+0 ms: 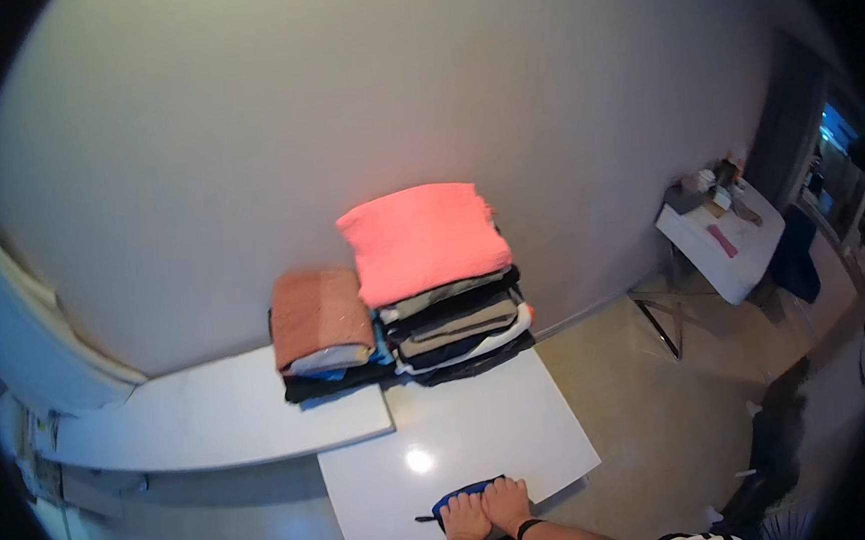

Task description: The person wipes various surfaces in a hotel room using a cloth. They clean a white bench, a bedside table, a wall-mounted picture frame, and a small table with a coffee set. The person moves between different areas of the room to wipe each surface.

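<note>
A small blue fabric item with dark edges and a short black strap (425,519) lies near the front edge of a glossy white table (503,423). My left hand (465,522) rests on its left part, and my right hand (506,501) presses on its right part. Both hands lie side by side, touching, knuckles up. They cover much of the item, so I cannot tell exactly what it is. Each wrist bears a black band. Beyond them, a tall stack of folded clothes with a coral-pink cloth (427,240) on top stands against the wall.
A lower stack topped by a reddish-brown folded cloth (319,315) stands left of the tall one. A long white bench or shelf (210,421) adjoins the table, with a pale cushion (47,349) at its far left. Right stands a small white table (702,247) holding several objects, beside a dark chair (794,256).
</note>
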The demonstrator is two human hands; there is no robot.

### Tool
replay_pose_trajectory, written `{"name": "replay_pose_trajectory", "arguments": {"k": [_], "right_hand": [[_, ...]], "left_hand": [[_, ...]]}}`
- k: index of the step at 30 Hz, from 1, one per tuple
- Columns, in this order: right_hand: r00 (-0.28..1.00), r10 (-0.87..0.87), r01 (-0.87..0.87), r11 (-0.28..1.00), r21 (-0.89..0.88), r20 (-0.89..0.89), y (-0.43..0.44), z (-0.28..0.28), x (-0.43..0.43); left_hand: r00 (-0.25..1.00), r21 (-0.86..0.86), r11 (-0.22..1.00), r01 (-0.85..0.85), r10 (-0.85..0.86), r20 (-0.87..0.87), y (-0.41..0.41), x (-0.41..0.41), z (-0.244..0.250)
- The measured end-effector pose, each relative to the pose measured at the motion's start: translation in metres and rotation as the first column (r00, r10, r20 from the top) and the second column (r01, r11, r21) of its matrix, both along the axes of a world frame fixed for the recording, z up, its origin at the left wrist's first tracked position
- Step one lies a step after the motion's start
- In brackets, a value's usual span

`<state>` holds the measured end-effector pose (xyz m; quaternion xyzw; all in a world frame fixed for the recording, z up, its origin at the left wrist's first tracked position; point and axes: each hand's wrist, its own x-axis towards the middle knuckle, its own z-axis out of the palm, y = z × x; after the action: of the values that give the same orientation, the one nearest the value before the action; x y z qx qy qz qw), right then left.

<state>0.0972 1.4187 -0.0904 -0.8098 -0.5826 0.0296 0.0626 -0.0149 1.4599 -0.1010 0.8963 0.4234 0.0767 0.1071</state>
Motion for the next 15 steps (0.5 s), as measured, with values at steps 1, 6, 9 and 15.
{"name": "replay_pose_trajectory", "arguments": {"k": [1, 6, 9, 15], "right_hand": [[1.000, -0.003, 0.002, 0.999, -0.047, -0.019, 0.000, 0.005, 0.004], [0.990, 0.102, -0.106, 0.994, -0.037, -0.102, 0.021, 0.015, 0.026], [0.992, 0.123, -0.121, 0.991, 0.048, -0.038, 0.043, 0.002, 0.045], [0.983, 0.173, -0.168, 0.981, 0.098, -0.055, 0.081, 0.003, 0.071]], "left_hand": [[0.999, 0.061, 0.997, 0.051, -0.051, 0.001, 0.001, 0.001, -0.001], [0.993, -0.437, 0.898, -0.044, -0.007, -0.114, 0.024, 0.023, 0.044], [0.991, -0.379, 0.923, -0.065, 0.016, -0.132, 0.044, 0.042, 0.032], [0.974, -0.223, 0.961, -0.165, 0.122, -0.191, 0.068, 0.071, 0.017]]}}
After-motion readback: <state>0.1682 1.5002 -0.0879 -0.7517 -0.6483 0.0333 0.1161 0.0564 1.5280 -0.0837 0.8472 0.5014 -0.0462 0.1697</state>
